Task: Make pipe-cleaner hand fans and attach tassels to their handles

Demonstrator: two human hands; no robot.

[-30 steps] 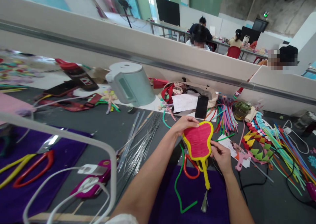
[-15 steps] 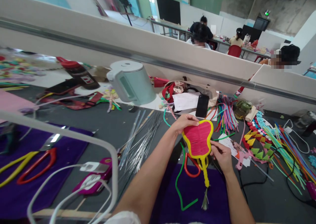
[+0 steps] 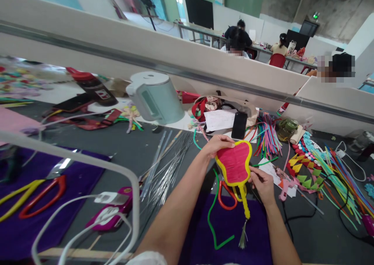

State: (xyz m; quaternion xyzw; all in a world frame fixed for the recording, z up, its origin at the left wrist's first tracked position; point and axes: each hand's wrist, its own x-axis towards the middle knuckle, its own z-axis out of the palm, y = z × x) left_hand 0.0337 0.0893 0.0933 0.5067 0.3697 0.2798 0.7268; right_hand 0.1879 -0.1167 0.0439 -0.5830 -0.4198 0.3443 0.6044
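- Closest to us is a purple mat [image 3: 251,237], with a bent green stick [image 3: 210,222] lying on it.
- Scissors [image 3: 228,208] with a red and yellow handle peek out from behind the fan.
- Our fan [image 3: 234,165] is pink with a yellow edge. It is up between our two hands, and its yellow handle points down over the mat, with a thin tassel at the end.
- Our right hand [image 3: 262,184] pinches the fan's right edge, low down, finger and thumb together on it.
- Our left hand [image 3: 219,145] pinches the top left edge the same way.
- To the left lie shiny wires [image 3: 171,175]; to the right, a pink glue gun [image 3: 284,189].
- Past the fan are a black phone [image 3: 239,125] and fuzzy sticks [image 3: 267,138].
- Behind the wires stands a pale kettle [image 3: 163,99].
- Far off, past a low white wall [image 3: 187,58], people sit.
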